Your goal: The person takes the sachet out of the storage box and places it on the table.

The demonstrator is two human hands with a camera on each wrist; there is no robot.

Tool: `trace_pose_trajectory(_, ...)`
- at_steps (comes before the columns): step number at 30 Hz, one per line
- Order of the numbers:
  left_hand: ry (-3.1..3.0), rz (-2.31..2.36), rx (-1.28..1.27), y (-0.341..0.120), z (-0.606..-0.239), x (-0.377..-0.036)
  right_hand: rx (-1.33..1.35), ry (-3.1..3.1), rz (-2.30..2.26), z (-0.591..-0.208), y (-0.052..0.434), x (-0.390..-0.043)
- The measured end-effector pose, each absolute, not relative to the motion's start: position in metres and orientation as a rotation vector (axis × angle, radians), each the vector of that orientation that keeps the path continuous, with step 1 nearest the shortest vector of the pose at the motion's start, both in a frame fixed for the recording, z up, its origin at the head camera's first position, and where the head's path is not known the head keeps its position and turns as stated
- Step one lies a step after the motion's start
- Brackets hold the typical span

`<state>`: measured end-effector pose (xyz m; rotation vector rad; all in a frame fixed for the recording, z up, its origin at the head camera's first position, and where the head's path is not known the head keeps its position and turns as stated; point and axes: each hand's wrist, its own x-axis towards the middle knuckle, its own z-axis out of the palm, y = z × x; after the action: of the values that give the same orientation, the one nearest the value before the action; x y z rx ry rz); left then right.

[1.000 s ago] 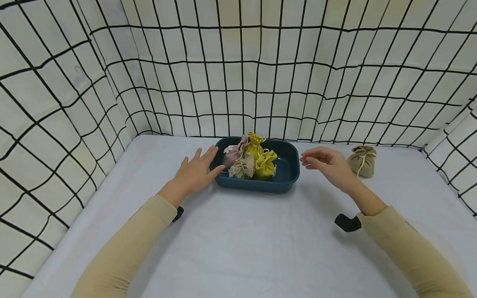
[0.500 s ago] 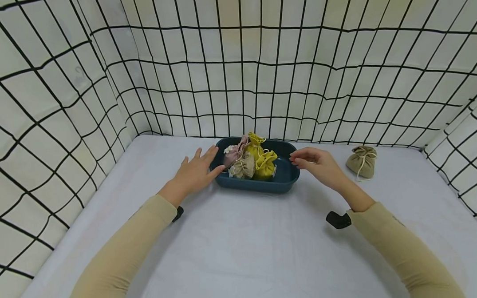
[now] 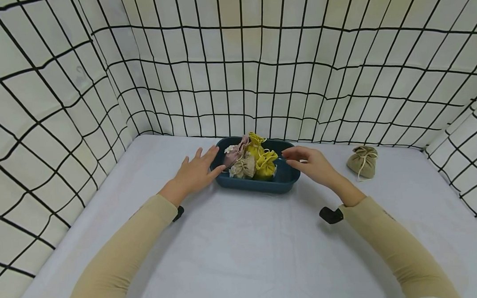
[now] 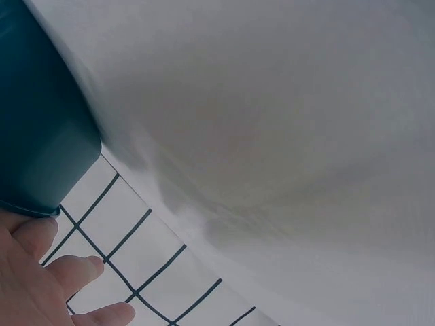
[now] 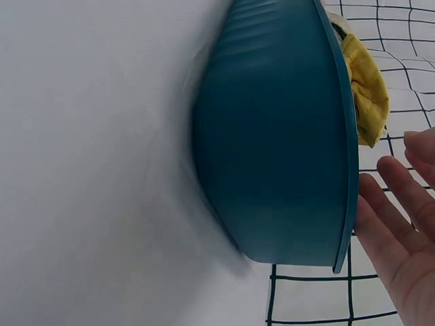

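Note:
A dark teal plastic tub [image 3: 260, 186] stands on the white-covered table, holding several small drawstring pouches. In its left half lie a pink pouch [image 3: 234, 154], a beige pouch [image 3: 243, 166] and two yellow pouches, the front yellow pouch [image 3: 265, 166] nearest the middle. My left hand [image 3: 195, 171] rests at the tub's left rim with fingers spread. Over the right rim reaches my right hand [image 3: 313, 163], fingers loosely bent, nothing between them, fingertips close to the front yellow pouch. The right wrist view shows the tub's outer wall [image 5: 279, 136] beside that hand's fingers [image 5: 401, 193].
An olive-brown drawstring pouch [image 3: 363, 162] sits alone on the table to the right. Black netting [image 3: 275, 67] over white walls closes off the back and both sides. The white cloth [image 3: 243, 255] stretches in front of the tub.
My right hand has moved left, from beside the tub to over its right rim and inside. The left hand, the tub and the pouches stay where they were.

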<state>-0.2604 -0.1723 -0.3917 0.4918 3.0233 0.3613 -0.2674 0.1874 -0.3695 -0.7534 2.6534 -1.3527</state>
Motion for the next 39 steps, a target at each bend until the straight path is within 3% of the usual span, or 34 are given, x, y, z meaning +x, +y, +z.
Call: trace_pose_trajectory(39, 3.022, 0.371, 0.497, -0.173, -0.39, -0.259, -0.751, 2.494, -1.036, -0.36, 0.16, -0.303)
